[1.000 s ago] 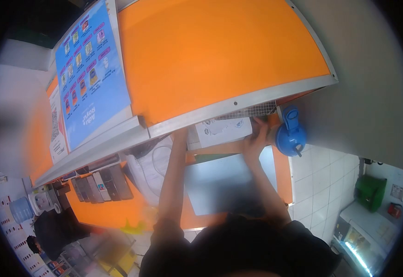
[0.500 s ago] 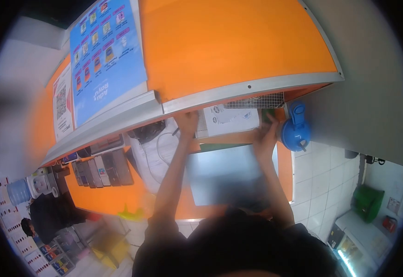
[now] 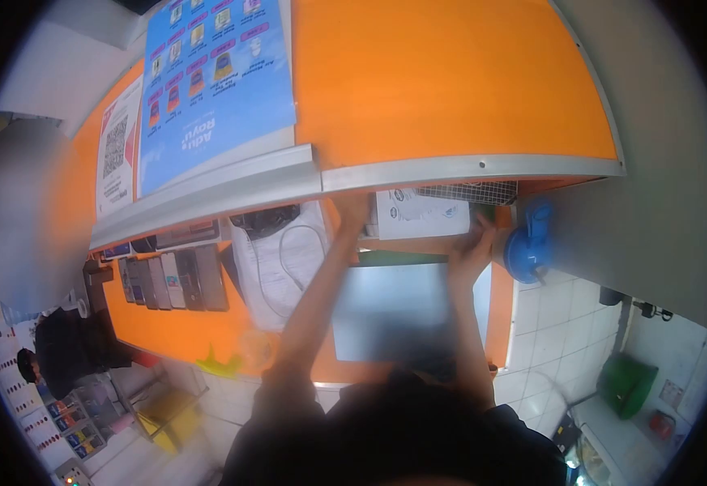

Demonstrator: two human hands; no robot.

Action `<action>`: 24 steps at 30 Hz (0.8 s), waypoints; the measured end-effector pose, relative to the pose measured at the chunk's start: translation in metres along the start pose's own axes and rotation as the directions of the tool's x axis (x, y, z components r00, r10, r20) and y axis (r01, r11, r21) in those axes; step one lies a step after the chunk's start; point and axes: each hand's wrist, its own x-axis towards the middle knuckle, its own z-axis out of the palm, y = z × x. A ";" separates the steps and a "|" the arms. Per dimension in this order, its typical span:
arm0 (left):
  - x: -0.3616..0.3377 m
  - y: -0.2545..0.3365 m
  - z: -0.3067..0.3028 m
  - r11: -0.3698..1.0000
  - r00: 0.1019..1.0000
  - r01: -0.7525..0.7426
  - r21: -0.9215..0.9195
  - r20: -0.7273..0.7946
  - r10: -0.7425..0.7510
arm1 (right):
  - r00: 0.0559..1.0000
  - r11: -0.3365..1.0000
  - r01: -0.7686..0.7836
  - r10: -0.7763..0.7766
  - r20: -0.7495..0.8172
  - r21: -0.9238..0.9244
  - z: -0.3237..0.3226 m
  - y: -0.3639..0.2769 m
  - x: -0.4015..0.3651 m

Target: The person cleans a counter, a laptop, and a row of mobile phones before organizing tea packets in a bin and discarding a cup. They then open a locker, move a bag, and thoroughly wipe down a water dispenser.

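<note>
Under the shelf's edge, a cardboard box with a white printed top (image 3: 423, 215) lies between my two hands. My left hand (image 3: 352, 214) is at its left end, with the fingers mostly hidden by the shadowed ledge. At the box's right end, my right hand (image 3: 473, 241) has its fingers bent around the corner. A silvery, blurred flat panel like a laptop lid (image 3: 390, 304) lies below the box, between my forearms. The blue lidded bottle (image 3: 527, 251) stands just right of my right hand.
An orange shelf with a metal edge (image 3: 483, 165) overhangs the work area. On the orange counter (image 3: 183, 328) several phones (image 3: 177, 279) stand in a row, left of a white bag with a cable (image 3: 276, 275). Further left, a person in dark clothing (image 3: 74, 348) is near yellow furniture (image 3: 167, 417).
The view has shifted, so the shelf edge and posters sit further right and slightly lower. Both hands remain at the box's ends, with little visible movement against it.
</note>
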 end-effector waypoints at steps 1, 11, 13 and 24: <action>0.005 0.009 -0.014 1.000 1.000 0.011 -0.011 -0.008 -0.011 | 1.000 1.000 0.011 -0.011 0.006 -0.011 -0.007 -0.006 0.000; -0.010 0.008 0.051 0.650 0.871 0.472 -0.595 0.430 -0.239 | 0.834 0.770 0.548 -0.534 0.141 -0.326 -0.028 -0.091 0.035; -0.015 0.045 0.092 0.743 0.921 0.362 -0.563 0.341 -0.189 | 0.819 0.736 0.572 -0.535 0.206 -0.364 -0.023 -0.077 0.061; 0.056 0.068 -0.035 0.881 0.854 0.261 -0.394 0.520 -0.020 | 0.775 0.738 0.620 -0.523 0.356 -0.266 0.001 -0.047 0.098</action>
